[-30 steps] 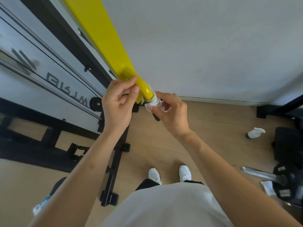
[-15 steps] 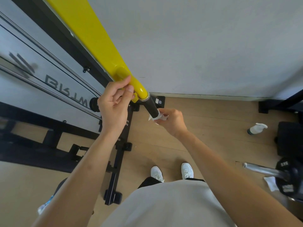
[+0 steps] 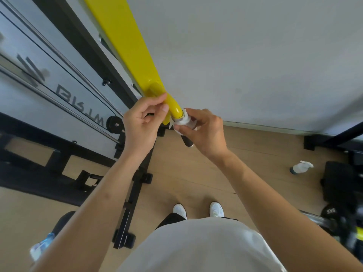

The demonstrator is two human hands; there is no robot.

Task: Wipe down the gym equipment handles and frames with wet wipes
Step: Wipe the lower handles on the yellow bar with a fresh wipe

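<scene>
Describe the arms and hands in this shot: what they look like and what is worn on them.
Both arms are bare along all that shows of them, with no sleeves in view. The left hand and the right hand wear no gloves, and no watch, ring or wristband shows. There are no markings on either forearm.

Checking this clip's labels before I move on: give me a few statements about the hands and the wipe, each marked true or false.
1. The right hand pinches a white wipe around the black handle. True.
2. The left hand hangs free. False: it holds the yellow arm.
3. A spray bottle lies on the floor. True.
4. The wipe sits at the handle's free end. False: it sits next to the yellow arm, and the free end is bare.
</scene>
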